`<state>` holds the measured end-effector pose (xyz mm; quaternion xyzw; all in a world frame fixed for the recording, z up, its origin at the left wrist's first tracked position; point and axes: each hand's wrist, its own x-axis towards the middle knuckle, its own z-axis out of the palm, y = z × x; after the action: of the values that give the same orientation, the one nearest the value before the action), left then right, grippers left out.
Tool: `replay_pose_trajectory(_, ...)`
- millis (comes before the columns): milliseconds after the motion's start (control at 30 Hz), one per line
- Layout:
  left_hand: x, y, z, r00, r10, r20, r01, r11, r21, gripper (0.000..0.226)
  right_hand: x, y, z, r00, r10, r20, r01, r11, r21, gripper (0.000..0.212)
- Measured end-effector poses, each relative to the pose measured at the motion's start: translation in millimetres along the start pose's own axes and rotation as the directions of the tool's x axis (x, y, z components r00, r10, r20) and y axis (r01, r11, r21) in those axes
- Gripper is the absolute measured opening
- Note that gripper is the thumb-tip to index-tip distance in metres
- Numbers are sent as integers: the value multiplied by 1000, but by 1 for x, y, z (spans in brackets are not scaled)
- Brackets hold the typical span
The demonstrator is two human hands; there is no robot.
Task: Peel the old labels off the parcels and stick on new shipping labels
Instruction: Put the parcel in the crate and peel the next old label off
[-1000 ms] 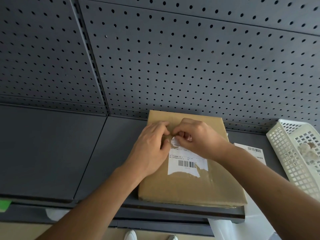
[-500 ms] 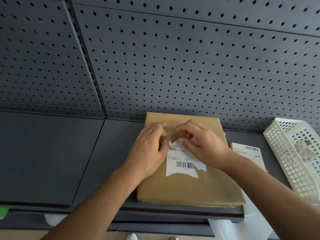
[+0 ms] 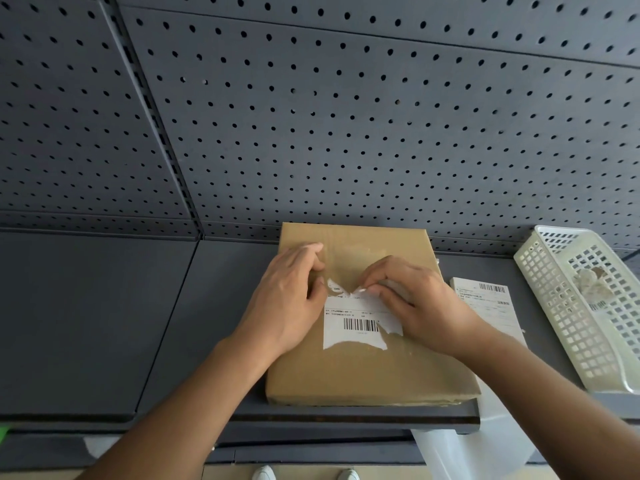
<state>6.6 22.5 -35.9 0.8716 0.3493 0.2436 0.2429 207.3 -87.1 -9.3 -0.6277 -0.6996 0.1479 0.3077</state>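
Right fingers (image 3: 381, 276) tight on top edge of torn label (image 3: 353, 336), left fingers (image 3: 300, 259) flat on parcel (image 3: 363, 372), label's right side hidden.

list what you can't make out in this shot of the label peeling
Head view only:
- Print on the torn white old label on the brown cardboard parcel: too small.
- Label's right edge: under the right hand.
- White barcoded paper sheet: text too small.
- White plastic basket: contents blurred, cut off right.

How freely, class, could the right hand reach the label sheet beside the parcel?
Probably yes: the label sheet lies bare on the shelf beside the right hand, though that hand pinches the old label.
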Motion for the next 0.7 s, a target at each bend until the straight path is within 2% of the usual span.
replay_pose_trajectory(100, 0, 0, 0, 1000, 1, 1, -1, 1000, 6, 29, -9, -4, -5, 996, 84, -39, -81, 995, 63, 8)
replay_pose_trajectory(233, 1, 0, 1, 1000, 8, 1, -8, 1000, 20, 15, -8, -4, -11, 975, 189, -115, -173, 976, 135, 8)
replay_pose_trajectory(367, 1, 0, 1, 1000, 1, 12, -1, 1000, 20, 27, 0, 4, -5, 996, 82, 23, -81, 996, -44, 24)
replay_pose_trajectory(467, 0, 1, 0, 1000, 0, 15, -1, 1000, 23, 27, 3, 6, 5, 1000, -8, 25, 13, 981, -196, 24)
replay_pose_trajectory(600, 0, 1, 0, 1000, -4, 17, 4, 1000, 22, 27, 5, 4, 6, 999, -42, -14, 38, 979, -201, 7)
replay_pose_trajectory(700, 1, 1, 0, 1000, -9, 23, 8, 1000, 21, 29, -2, 2, 4, 999, -31, -10, 30, 992, -121, 9)
